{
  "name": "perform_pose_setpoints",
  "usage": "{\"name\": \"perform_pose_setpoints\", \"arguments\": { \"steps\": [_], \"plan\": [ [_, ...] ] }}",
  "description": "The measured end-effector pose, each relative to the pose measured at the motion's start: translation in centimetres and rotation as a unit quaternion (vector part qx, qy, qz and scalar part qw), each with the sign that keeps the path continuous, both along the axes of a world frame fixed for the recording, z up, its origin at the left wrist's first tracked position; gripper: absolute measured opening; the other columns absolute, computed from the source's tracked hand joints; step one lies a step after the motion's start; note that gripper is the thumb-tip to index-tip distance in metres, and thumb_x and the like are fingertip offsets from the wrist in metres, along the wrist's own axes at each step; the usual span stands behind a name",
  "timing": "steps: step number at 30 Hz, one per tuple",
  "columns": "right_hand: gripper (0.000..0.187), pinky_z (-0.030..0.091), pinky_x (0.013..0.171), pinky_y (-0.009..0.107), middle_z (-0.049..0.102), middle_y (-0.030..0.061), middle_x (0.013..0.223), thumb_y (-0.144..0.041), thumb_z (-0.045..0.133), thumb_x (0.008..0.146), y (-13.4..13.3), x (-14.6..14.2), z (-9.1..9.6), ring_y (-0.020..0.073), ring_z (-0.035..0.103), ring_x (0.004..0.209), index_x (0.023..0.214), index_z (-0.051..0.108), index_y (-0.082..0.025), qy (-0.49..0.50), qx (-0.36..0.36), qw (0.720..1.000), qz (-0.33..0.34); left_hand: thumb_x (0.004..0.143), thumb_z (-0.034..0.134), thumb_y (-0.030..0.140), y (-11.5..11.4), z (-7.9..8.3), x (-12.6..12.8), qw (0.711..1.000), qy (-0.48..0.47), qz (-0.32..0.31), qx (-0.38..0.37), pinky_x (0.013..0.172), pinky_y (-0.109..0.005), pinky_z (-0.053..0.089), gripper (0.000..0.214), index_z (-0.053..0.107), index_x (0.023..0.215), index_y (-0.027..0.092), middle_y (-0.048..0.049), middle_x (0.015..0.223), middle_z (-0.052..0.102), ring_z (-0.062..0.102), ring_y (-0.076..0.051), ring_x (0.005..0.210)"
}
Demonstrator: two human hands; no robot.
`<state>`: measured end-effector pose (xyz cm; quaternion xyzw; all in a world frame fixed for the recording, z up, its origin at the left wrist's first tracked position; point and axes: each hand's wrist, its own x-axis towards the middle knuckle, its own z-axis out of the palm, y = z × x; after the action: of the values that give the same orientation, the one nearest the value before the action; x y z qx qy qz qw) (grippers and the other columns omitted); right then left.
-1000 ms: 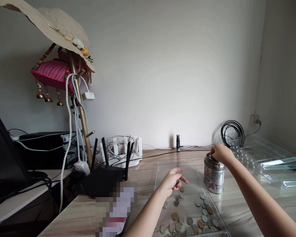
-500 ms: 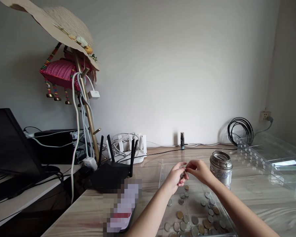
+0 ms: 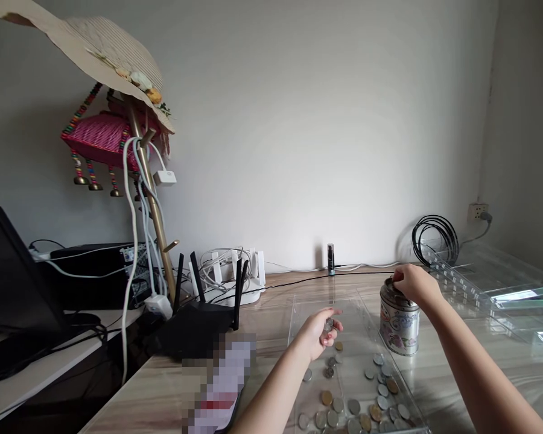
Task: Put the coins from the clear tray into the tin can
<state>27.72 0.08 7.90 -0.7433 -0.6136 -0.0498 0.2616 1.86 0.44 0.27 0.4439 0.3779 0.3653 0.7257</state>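
My right hand point(image 3: 414, 283) rests with pinched fingers on the lid of a flowered metal tin point(image 3: 399, 324); what it pinches is hidden. Held above a clear plastic tray point(image 3: 298, 313), my left hand point(image 3: 319, 331) is cupped around a few coins point(image 3: 329, 325). Several silver and brass coins point(image 3: 357, 398) lie loose in the tray, between my two forearms.
A black router point(image 3: 199, 322) and a white one point(image 3: 228, 277) stand at the left back of the wooden table. A blurred phone point(image 3: 219, 392) lies near the front edge. Clear acrylic trays point(image 3: 493, 283) and a coiled black cable point(image 3: 434, 238) sit at the right. A small dark tube point(image 3: 330, 259) stands by the wall.
My right hand met my left hand over the tray half a second ago, and has now gone back to the top of the tin. The left hand stayed above the tray.
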Motion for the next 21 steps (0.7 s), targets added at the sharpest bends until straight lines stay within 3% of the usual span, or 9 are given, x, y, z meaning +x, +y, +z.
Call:
{"name": "perform_pose_setpoints", "arguments": {
  "steps": [3,6,8,9,11,14,17,21],
  "plan": [
    [0.011,0.028,0.048,0.022,0.059,0.0030,0.066,-0.018,0.051,0.059,0.2,0.2,-0.4,0.0142,0.051,0.059,0.061,0.061,-0.022,-0.016,0.002,1.000,-0.002,0.075,0.041,0.039,0.1,0.2,-0.1,0.999,-0.005,-0.021,-0.029,0.037,-0.016,0.010,0.032,0.046,0.094,0.014,-0.0034,0.062,0.055,0.030,-0.003,0.036],
    [0.017,0.031,0.053,0.023,0.060,0.0047,0.075,-0.026,0.046,0.069,-0.7,-2.3,-1.0,0.0155,0.052,0.068,0.074,0.062,-0.021,-0.018,0.141,0.990,0.001,0.078,0.031,0.048,0.1,0.4,-0.2,0.999,0.006,-0.028,-0.035,0.037,-0.017,0.010,0.041,0.045,0.096,0.014,-0.0073,0.065,0.058,0.030,-0.004,0.035],
    [0.023,0.032,0.057,0.022,0.060,0.0056,0.082,-0.028,0.040,0.076,-1.6,-5.1,-1.7,0.0143,0.051,0.073,0.083,0.061,-0.020,-0.006,0.221,0.973,0.066,0.078,0.024,0.054,0.1,0.5,-0.2,0.999,0.016,-0.032,-0.023,0.036,-0.018,0.009,0.050,0.045,0.097,0.013,-0.0089,0.066,0.059,0.030,-0.004,0.034],
    [0.024,0.033,0.058,0.021,0.060,0.0051,0.082,-0.028,0.039,0.077,-2.0,-6.6,-2.2,0.0129,0.051,0.071,0.084,0.060,-0.020,0.003,0.218,0.967,0.130,0.077,0.021,0.057,0.0,0.6,-0.2,0.999,0.018,-0.036,-0.014,0.036,-0.018,0.009,0.053,0.045,0.097,0.014,-0.0085,0.065,0.058,0.030,-0.004,0.033],
    [0.024,0.033,0.057,0.020,0.060,0.0025,0.081,-0.032,0.040,0.077,-2.5,-9.5,-3.7,0.0109,0.051,0.066,0.084,0.061,-0.022,0.016,0.145,0.952,0.268,0.074,0.020,0.063,-0.1,0.6,-0.2,0.999,0.014,-0.044,0.005,0.035,-0.018,0.009,0.057,0.045,0.094,0.015,-0.0042,0.063,0.055,0.030,-0.004,0.031],
    [0.021,0.034,0.054,0.020,0.060,0.0007,0.074,-0.034,0.046,0.074,-2.4,-12.4,-6.0,0.0107,0.051,0.061,0.080,0.063,-0.023,0.044,0.049,0.932,0.355,0.072,0.023,0.066,-0.2,0.5,-0.2,0.998,0.002,-0.059,0.024,0.034,-0.018,0.007,0.057,0.046,0.088,0.017,0.0021,0.062,0.048,0.031,-0.003,0.030],
    [0.017,0.035,0.055,0.021,0.060,0.0006,0.067,-0.032,0.050,0.071,-2.2,-12.9,-6.6,0.0112,0.051,0.059,0.071,0.063,-0.021,0.072,0.027,0.933,0.352,0.071,0.025,0.066,-0.2,0.4,-0.2,0.998,0.002,-0.066,0.011,0.033,-0.018,0.007,0.056,0.047,0.086,0.017,0.0029,0.062,0.046,0.032,-0.003,0.030],
    [0.021,0.038,0.060,0.023,0.062,0.0030,0.074,-0.034,0.046,0.073,-2.4,-9.2,-3.3,0.0140,0.053,0.065,0.074,0.062,-0.021,0.096,0.130,0.951,0.265,0.075,0.023,0.062,0.0,0.4,-0.2,0.999,-0.009,-0.047,-0.027,0.033,-0.017,0.009,0.056,0.048,0.091,0.015,-0.0022,0.060,0.053,0.029,-0.004,0.031]
  ]
}}
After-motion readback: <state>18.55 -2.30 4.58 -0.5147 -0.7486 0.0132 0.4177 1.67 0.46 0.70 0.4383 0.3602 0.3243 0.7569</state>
